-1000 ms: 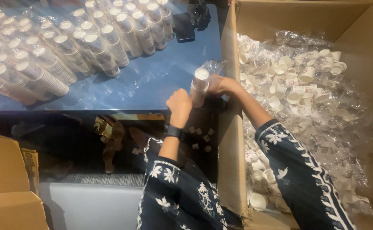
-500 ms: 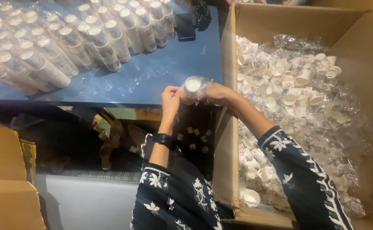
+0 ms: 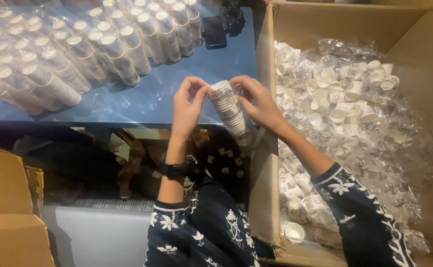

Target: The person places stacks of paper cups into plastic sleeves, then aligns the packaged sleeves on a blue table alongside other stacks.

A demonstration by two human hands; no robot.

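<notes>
Both hands meet over the near edge of the blue table (image 3: 142, 101), around one cup stack (image 3: 228, 109) that hangs tilted, its top end up. The left hand (image 3: 186, 106) has its fingers curled, the tips pinching the top rim from the left. The right hand (image 3: 261, 101) closes around the upper part from the right, so the stack is held between both hands.

The step in hand seems to be evening up this stack. The next move likely calls for a firm hold, because a tilted stack can slide apart.

Far left on the table lie rows of wrapped stacks (image 3: 78, 44). To the right is a cardboard box (image 3: 266, 64) with loose cups (image 3: 345, 99) and plastic wrap.
</notes>
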